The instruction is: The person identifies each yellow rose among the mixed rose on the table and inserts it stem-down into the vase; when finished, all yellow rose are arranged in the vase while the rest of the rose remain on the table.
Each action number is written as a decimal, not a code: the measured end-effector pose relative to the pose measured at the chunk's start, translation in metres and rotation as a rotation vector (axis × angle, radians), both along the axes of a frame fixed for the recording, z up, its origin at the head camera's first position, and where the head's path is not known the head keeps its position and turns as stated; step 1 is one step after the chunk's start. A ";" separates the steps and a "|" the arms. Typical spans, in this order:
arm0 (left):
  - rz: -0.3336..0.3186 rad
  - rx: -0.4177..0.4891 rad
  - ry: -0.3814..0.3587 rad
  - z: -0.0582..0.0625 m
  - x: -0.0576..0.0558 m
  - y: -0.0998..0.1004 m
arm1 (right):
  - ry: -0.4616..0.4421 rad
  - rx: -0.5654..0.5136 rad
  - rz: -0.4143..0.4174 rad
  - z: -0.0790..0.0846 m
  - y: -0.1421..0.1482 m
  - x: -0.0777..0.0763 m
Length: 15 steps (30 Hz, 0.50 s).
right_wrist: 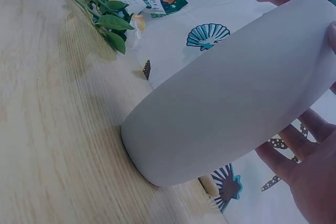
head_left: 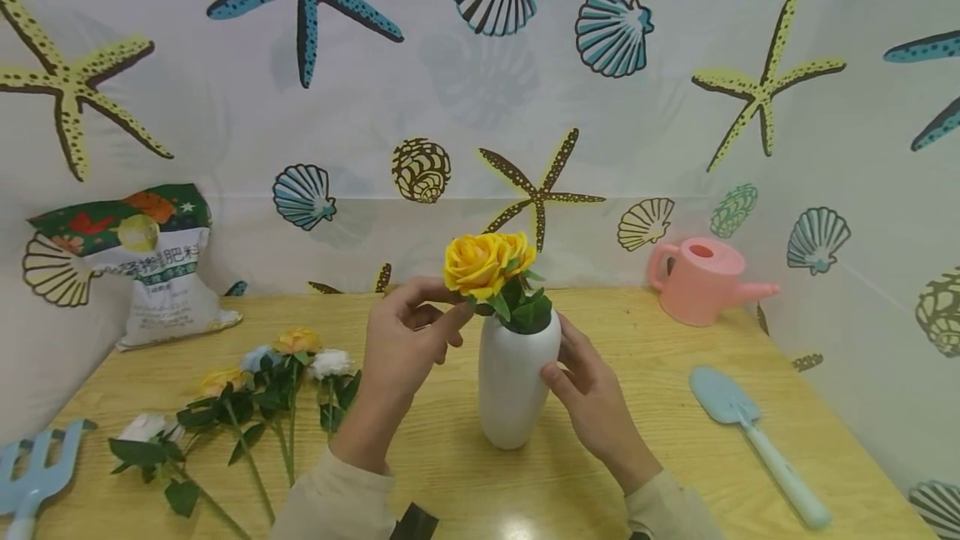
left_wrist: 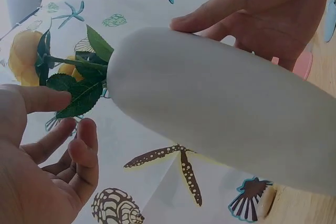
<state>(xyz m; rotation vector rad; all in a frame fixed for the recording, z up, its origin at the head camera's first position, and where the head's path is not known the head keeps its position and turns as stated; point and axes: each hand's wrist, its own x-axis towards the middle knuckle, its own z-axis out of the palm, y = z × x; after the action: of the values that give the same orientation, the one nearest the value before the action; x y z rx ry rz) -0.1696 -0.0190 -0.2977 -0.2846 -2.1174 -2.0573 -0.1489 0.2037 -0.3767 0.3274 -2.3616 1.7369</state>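
Note:
A white vase [head_left: 516, 386] stands on the wooden table, with yellow roses [head_left: 480, 265] and green leaves [left_wrist: 86, 95] rising from its mouth. My right hand [head_left: 592, 407] holds the vase at its right side, thumb on the front and fingers reaching behind. In the right wrist view those fingers [right_wrist: 294, 150] lie along the smooth wall. My left hand [head_left: 408, 340] is raised beside the roses, fingertips at the leaves just under the blooms. From the left wrist view, one fingertip overlaps a leaf while the other fingers are loosely bent below it.
Several loose roses [head_left: 292, 382] in white, yellow and blue lie left of the vase. A blue hand fork [head_left: 37, 477] is at the far left and a fertilizer bag [head_left: 165, 290] behind. At right are a pink watering can [head_left: 701, 282] and a blue trowel [head_left: 757, 440].

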 end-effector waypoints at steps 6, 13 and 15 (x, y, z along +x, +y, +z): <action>0.058 -0.062 -0.054 -0.007 0.001 -0.029 | -0.002 0.004 -0.012 -0.001 0.001 0.000; 0.201 -0.303 -0.176 -0.033 0.007 -0.086 | -0.007 -0.009 0.006 0.001 -0.001 0.001; 0.238 -0.420 -0.189 -0.041 0.010 -0.103 | -0.016 -0.008 0.004 0.001 -0.002 0.001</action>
<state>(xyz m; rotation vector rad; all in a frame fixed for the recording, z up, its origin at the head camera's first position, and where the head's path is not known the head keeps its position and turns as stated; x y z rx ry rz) -0.1601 -0.1223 -0.3387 0.1133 -2.5433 -1.5522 -0.1483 0.2019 -0.3762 0.3191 -2.3658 1.7571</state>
